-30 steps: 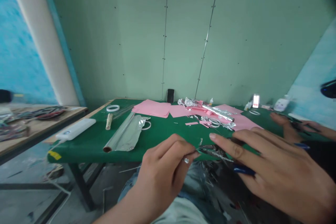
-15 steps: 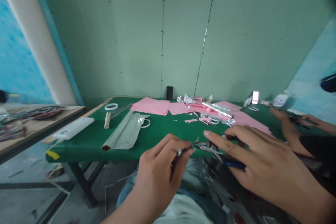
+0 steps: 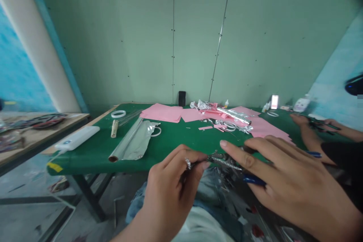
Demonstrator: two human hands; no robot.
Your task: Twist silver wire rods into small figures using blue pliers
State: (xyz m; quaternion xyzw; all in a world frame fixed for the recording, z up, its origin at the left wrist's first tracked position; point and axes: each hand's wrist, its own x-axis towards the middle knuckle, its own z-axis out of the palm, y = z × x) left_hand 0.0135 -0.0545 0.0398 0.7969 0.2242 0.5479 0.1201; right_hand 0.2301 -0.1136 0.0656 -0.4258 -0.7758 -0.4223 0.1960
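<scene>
So, your left hand point(image 3: 170, 193) pinches the foil strip point(image 3: 225, 160), your right hand point(image 3: 292, 189) in a closed grip on the scissors point(image 3: 254, 180). Trimming looks partway done; the foil roll point(image 3: 131, 145) lies on the tabletop point(image 3: 181, 141).

the tabletop point(image 3: 181, 141) spans the middle of the frame. the power bank point(image 3: 77, 138) lies at its left end. the foil roll point(image 3: 129, 145) lies right of it, and the tape ring point(image 3: 118, 114) behind both. paper sheets point(image 3: 163, 112) and crumpled foil point(image 3: 231, 115) lie centre back, with the phone point(image 3: 182, 98) behind them at the wall. at lower centre, over the near edge, the left hand point(image 3: 170, 189) and right hand point(image 3: 286, 185) meet with a foil strip point(image 3: 224, 160) between them.
</scene>
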